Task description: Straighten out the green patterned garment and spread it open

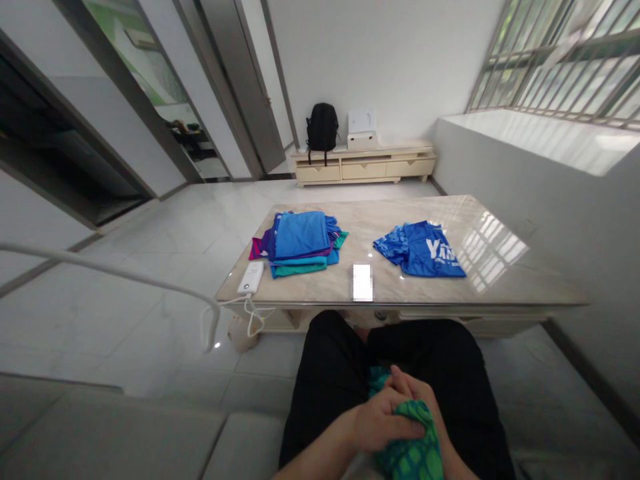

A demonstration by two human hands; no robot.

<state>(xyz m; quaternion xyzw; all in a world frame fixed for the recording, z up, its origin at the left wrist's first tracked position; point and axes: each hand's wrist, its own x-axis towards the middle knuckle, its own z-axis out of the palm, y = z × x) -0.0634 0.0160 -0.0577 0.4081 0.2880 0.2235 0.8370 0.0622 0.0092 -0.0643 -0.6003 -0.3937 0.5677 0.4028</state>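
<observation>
I sit on a grey sofa with my legs in black trousers. Both hands rest in my lap on a bunched green and teal patterned garment. My left hand closes over it from the left. My right hand is partly hidden behind the left, its fingers curled on the same cloth. On the marble coffee table ahead lies a stack of folded shirts, blue on top, and a separate blue shirt with white letters.
A white power bank with a cable lies at the table's near left corner, a small white object at the near edge. A low cabinet with a black backpack stands by the far wall. A barred window is on the right.
</observation>
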